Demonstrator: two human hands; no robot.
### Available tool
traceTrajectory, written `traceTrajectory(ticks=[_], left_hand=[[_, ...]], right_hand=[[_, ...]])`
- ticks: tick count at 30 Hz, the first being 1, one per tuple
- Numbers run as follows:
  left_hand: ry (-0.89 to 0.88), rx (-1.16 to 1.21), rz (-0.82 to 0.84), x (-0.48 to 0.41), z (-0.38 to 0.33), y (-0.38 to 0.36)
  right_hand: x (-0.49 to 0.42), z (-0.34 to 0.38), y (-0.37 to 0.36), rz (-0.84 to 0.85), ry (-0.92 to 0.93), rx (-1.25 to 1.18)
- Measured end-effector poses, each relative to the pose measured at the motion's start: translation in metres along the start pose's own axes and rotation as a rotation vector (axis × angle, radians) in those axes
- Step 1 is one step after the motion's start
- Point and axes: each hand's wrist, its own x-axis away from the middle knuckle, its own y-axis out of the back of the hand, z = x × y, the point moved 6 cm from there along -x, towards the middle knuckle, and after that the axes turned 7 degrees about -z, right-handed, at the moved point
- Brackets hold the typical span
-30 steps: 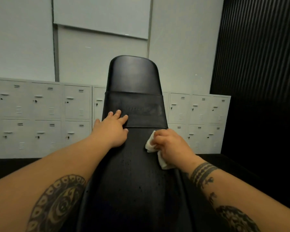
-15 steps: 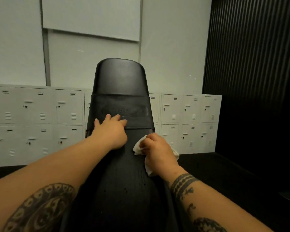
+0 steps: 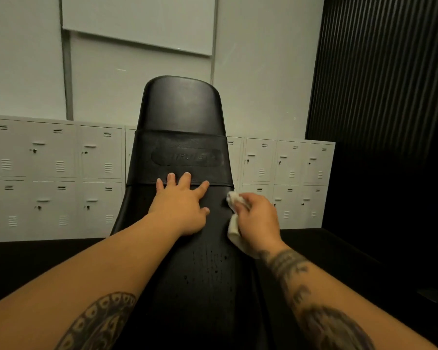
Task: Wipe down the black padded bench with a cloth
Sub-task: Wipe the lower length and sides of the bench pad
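— How many benches do you count from here?
— One black padded bench (image 3: 187, 261), and one white cloth (image 3: 234, 228) on it.
— Hands?
— Two: a left hand (image 3: 181, 210) and a right hand (image 3: 258, 223).
— And the lockers (image 3: 56, 178) behind?
— Two rows, one above the other; the bench hides some doors, so I can't give a full count.
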Motion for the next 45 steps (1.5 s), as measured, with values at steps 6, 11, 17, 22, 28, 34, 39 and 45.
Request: traceTrajectory(ticks=[6,11,17,22,28,34,39,45], left_hand=[[-0.015,-0.105,0.018,-0.013,-0.007,0.010],[-0.012,-0.073,0.021,-0.010,-0.006,0.016],[-0.024,-0.087,0.020,-0.007,-0.004,0.011],[-0.038,-0.130,-0.003,-0.009,-0.001,0.004],[-0.029,-0.103,0.028,-0.009,-0.004,0.005],[-0.032,-0.078,0.050,-0.008,-0.001,0.001],[-0.005,0.026,0.131,-0.009,0.002,0.009],[0.066,0.354,0.172,0.003,0.025,0.035]], right_hand=[[-0.008,0.006,-0.011,0.115,-0.161,-0.027],[0.020,-0.011,0.005,0.136,-0.154,0.090],[-0.014,0.041,-0.033,-0.100,0.056,0.208],[0.032,0.020,-0.018,-0.010,0.300,0.316],[0.009,-0.003,-0.003,0.006,-0.118,0.030],[0.026,0.002,-0.005,-0.023,-0.088,-0.020],[0.052,-0.023,0.019,0.209,-0.162,0.041],[0.032,0.043,0.044,0.124,-0.057,-0.032]])
